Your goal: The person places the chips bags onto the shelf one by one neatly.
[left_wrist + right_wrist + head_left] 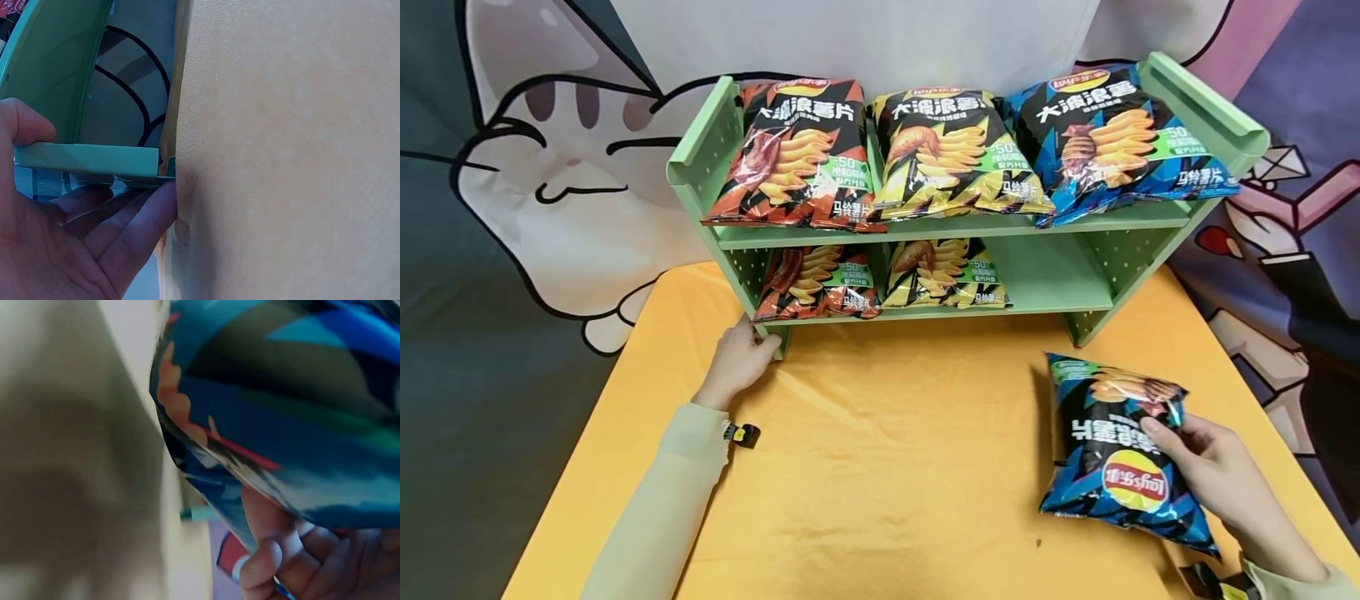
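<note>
A green two-tier shelf point(1045, 271) stands at the back of the yellow-covered table. At its lower left front corner, my left hand point(739, 360) grips the leg. The left wrist view shows the thumb on one side of the green leg point(87, 158) and the fingers on the other. My right hand point(1221, 471) holds a blue bag of potato chips point(1086, 417) by its side edge, thumb on the front, over the table's right part. Its printing faces upside down. Up close in the right wrist view, the blue chip bag point(300, 425) covers part of the fingers.
Red point(797, 158), yellow point(951, 154) and blue point(1108, 142) chip bags lean on the upper tier. Below are another red bag point(820, 283) and yellow bag point(946, 273), with bare shelf to their right. A cartoon-printed backdrop point(580, 225) hangs behind the table point(880, 467).
</note>
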### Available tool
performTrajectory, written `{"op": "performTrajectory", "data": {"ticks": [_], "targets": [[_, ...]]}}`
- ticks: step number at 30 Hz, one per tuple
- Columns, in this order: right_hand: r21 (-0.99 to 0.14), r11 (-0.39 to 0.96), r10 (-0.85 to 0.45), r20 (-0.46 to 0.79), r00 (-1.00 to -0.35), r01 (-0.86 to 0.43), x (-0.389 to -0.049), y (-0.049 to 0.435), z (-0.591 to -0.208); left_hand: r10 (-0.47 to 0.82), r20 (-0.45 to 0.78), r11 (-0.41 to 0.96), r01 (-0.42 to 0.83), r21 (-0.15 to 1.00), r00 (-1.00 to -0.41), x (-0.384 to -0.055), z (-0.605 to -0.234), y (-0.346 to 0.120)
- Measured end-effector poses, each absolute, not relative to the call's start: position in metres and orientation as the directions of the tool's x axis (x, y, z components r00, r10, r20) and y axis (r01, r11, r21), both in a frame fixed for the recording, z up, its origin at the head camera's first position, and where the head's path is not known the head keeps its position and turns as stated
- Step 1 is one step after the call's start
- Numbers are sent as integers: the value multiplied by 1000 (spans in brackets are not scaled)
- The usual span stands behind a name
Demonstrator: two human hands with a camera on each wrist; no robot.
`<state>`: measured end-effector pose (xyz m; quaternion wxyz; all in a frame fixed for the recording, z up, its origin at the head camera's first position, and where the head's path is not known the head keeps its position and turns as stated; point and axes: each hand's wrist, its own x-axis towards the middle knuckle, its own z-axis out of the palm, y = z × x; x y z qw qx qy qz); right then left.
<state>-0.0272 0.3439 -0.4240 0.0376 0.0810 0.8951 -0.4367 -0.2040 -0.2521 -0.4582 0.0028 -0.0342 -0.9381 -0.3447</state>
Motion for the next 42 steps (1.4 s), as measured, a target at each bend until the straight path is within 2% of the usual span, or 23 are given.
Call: {"op": "performTrajectory", "data": {"ticks": [7, 13, 17, 21, 24, 27, 32, 37, 39, 42], "targets": [[-732, 679, -174, -87, -981, -56, -55, 304, -418, 61, 15, 759, 56, 649, -998, -204, -459, -253], [-748, 623, -430, -84, -899, -228, -95, 270, -417, 59, 36, 772, 69, 632, -998, -204, -458, -253], [-739, 577, -606, -102, -789, -348, -127, 249, -417, 58, 35, 772, 66, 632, -998, -204, -457, -254], [-697, 538, -756, -150, -637, -474, -154, 224, -412, 59, 25, 763, 61, 644, -998, -204, -458, -255], [-660, 499, -828, -171, -534, -562, -168, 201, -408, 62, 25, 760, 63, 647, -998, -205, -459, -255], [-622, 474, -862, -181, -474, -624, -177, 180, -404, 63, 29, 761, 67, 645, -998, -205, -460, -254], [-525, 484, -870, -203, -449, -700, -180, 156, -399, 57, 44, 768, 72, 637, -997, -205, -459, -253], [-492, 514, -856, -242, -457, -703, -179, 148, -397, 59, 46, 764, 75, 641, -997, -205, -458, -252], [-478, 529, -846, -234, -478, -701, -177, 150, -398, 55, 47, 767, 73, 638, -997, -205, -459, -252], [-445, 561, -817, -162, -554, -698, -173, 156, -397, 50, 53, 774, 72, 629, -997, -205, -460, -252]]}}
